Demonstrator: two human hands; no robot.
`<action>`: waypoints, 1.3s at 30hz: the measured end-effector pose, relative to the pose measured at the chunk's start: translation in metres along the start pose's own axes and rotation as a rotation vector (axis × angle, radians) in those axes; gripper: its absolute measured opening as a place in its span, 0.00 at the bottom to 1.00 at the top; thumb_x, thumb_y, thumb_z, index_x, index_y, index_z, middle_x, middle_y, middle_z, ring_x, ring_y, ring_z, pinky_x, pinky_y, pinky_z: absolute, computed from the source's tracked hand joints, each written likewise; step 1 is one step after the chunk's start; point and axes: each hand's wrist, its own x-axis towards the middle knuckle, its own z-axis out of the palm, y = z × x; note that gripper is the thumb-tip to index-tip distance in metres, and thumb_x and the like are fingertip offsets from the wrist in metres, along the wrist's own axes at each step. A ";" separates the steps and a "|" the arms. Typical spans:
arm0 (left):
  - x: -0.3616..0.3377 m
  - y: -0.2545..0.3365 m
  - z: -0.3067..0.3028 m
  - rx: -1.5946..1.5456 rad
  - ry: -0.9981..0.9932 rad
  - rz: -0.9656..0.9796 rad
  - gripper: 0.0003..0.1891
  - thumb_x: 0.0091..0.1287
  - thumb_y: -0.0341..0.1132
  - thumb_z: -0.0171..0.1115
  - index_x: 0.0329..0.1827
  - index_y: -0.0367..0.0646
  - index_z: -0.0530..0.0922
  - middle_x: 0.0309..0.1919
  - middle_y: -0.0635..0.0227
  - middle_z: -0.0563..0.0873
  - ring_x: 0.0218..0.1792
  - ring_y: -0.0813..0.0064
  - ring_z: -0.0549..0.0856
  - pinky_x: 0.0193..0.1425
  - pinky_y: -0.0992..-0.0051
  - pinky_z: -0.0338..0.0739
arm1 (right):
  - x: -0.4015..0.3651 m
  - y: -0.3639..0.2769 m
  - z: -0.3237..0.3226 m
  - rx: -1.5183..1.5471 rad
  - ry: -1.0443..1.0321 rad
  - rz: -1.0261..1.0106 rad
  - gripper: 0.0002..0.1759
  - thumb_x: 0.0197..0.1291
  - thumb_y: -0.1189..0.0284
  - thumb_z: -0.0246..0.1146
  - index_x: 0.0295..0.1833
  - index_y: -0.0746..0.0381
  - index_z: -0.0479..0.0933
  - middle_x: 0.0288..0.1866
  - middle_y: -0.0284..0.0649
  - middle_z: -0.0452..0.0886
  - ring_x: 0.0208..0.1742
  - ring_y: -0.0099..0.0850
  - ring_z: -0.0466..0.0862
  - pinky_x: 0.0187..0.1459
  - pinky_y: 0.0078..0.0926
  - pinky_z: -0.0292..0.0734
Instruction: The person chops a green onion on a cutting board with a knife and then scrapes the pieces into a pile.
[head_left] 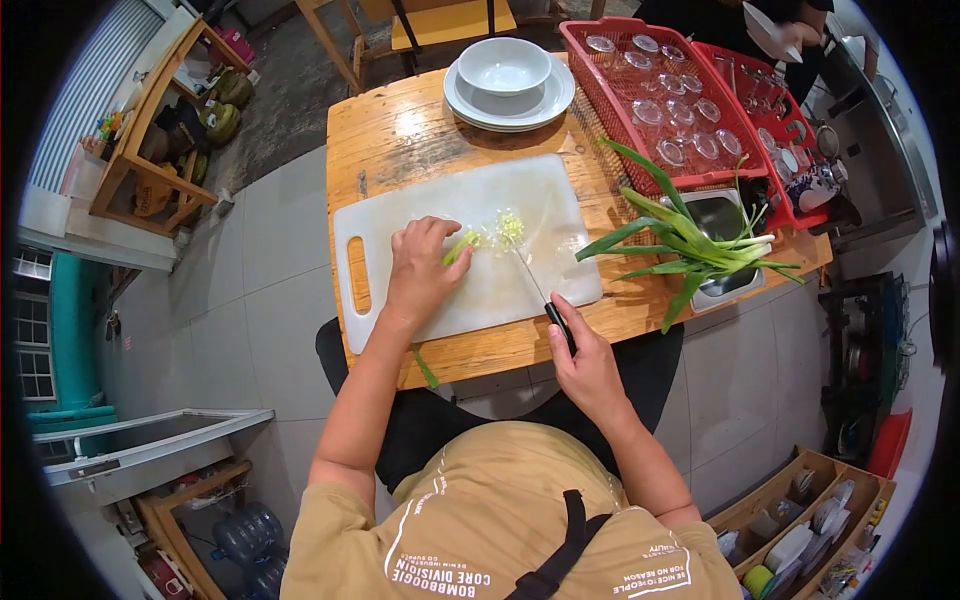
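My left hand [425,265] rests on the white cutting board [400,215] with its fingers curled on a spring onion stalk [464,243]. A loose green leaf [425,368] hangs over the table edge below that wrist. In my right hand [588,365] is a knife [528,270], gripped by its black handle, the blade pointing away from me across the board. Finely chopped spring onion [509,224] lies in a small heap by the blade tip. Right of the board, a bunch of spring onions [690,243] lies across a metal tray [722,212].
Stacked white plates with a bowl [504,68] on top stand at the wooden table's [365,130] far side. A red crate [600,120] holds several upturned glasses. Behind it, a person in dark clothes [715,25] holds a white dish [768,35].
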 end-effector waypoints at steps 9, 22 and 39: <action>-0.005 -0.003 0.008 -0.008 -0.070 -0.017 0.17 0.68 0.33 0.76 0.59 0.44 0.84 0.47 0.65 0.87 0.55 0.62 0.86 0.68 0.57 0.71 | 0.000 -0.005 0.011 -0.040 -0.128 -0.020 0.24 0.83 0.66 0.61 0.78 0.61 0.77 0.52 0.61 0.91 0.53 0.60 0.91 0.55 0.50 0.85; -0.006 -0.008 0.006 -0.013 -0.054 -0.023 0.14 0.65 0.29 0.72 0.53 0.43 0.85 0.44 0.64 0.85 0.52 0.59 0.85 0.62 0.57 0.75 | 0.018 -0.014 0.012 -0.016 -0.108 0.105 0.24 0.84 0.65 0.59 0.78 0.63 0.76 0.46 0.63 0.90 0.48 0.63 0.90 0.51 0.54 0.84; -0.004 -0.011 0.005 -0.023 -0.045 -0.038 0.14 0.64 0.29 0.72 0.53 0.44 0.85 0.44 0.63 0.85 0.52 0.58 0.85 0.62 0.57 0.76 | 0.011 -0.017 0.020 -0.010 -0.108 0.014 0.25 0.83 0.67 0.59 0.78 0.65 0.75 0.47 0.65 0.89 0.49 0.64 0.90 0.52 0.55 0.84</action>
